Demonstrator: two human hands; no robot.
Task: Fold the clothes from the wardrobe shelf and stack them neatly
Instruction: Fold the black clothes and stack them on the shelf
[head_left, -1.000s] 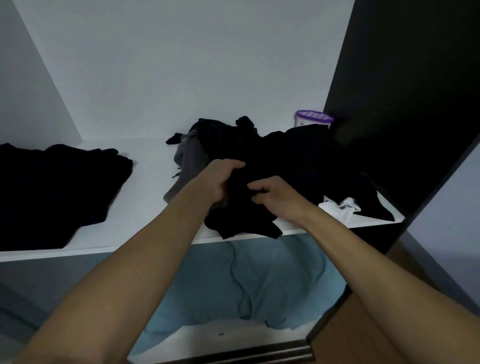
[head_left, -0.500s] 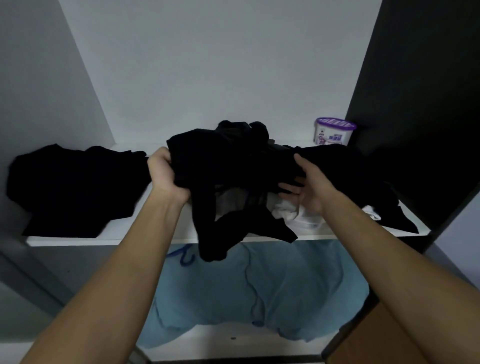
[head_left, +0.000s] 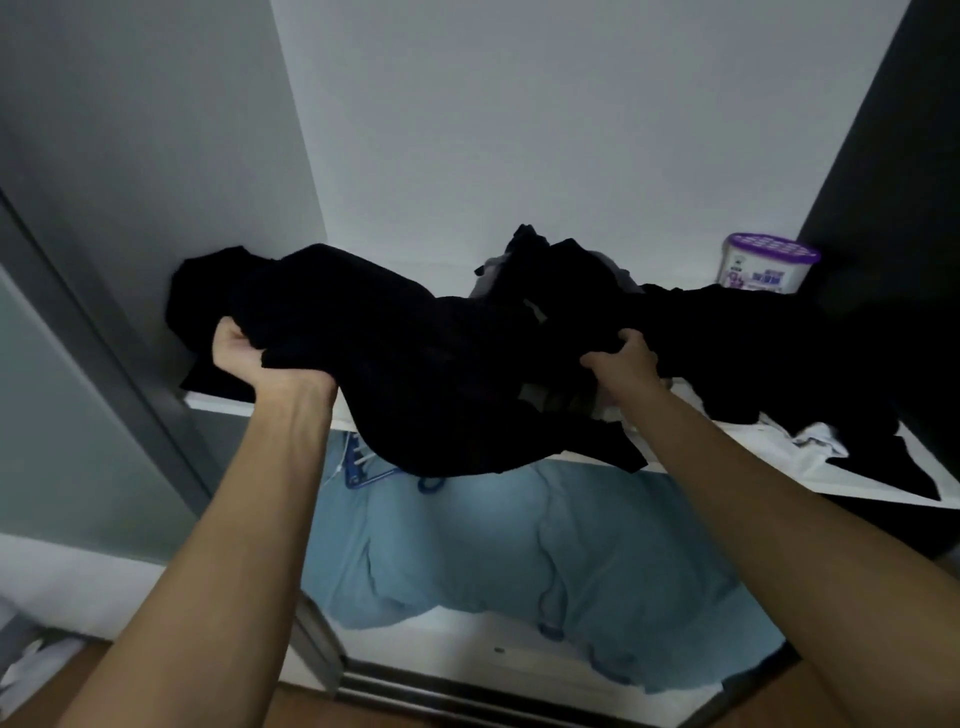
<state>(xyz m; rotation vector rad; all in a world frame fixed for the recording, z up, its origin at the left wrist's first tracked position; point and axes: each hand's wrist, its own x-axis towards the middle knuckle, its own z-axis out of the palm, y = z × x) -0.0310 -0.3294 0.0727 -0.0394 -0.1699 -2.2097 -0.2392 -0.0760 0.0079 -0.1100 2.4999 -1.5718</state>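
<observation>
Left hand and right hand grips both clenched on black garment; looks tangled with clothes pile, so pulling could drag it off shelf.

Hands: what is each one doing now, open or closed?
Left hand: closed, gripping the black garment.
Right hand: closed, gripping the same garment.

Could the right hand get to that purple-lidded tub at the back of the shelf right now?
Probably not at once: the right hand grips the black garment with the left hand, and the heap of dark clothes lies between it and the tub. Above the heap looks free.
</observation>
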